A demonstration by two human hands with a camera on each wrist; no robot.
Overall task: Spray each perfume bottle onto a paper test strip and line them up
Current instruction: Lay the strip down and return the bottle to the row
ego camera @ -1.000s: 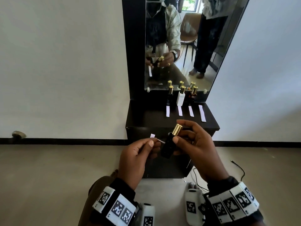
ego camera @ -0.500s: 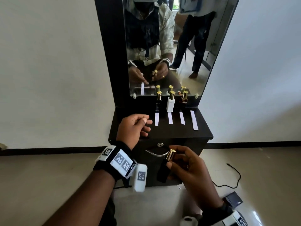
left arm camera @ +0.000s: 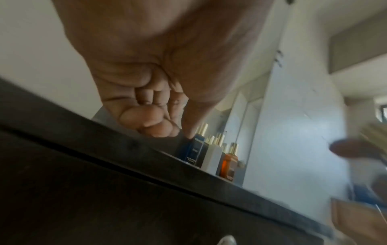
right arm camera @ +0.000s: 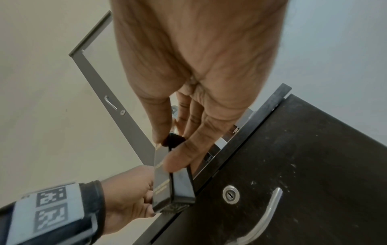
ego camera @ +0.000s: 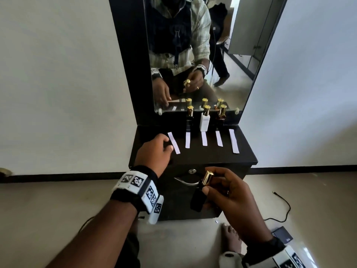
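My right hand (ego camera: 208,183) grips a black perfume bottle (ego camera: 198,198) with a gold cap, tilted, in front of the dresser drawer. The right wrist view shows the thumb and fingers of that hand (right arm camera: 173,149) round the bottle (right arm camera: 171,179). My left hand (ego camera: 154,151) rests on the black dresser top (ego camera: 193,157) with fingers curled, empty, just left of the leftmost paper strip (ego camera: 173,143). Several white strips lie in a row. Behind them stand a dark bottle (ego camera: 189,120), a white bottle (ego camera: 204,121) and an amber bottle (ego camera: 220,118). The left wrist view shows the curled hand (left arm camera: 150,119) and the bottles (left arm camera: 212,157).
A tall mirror (ego camera: 241,55) stands behind the bottles and reflects me and another person's legs. The drawer below has a metal handle (ego camera: 185,181) and a lock (ego camera: 192,171). On the floor lie a black cable (ego camera: 284,207), a dark device (ego camera: 282,234) and my bare foot (ego camera: 229,235).
My left hand carried the strip from beside the bottle to the dresser top and laid it at the left end of the row. My right hand lowered the bottle.
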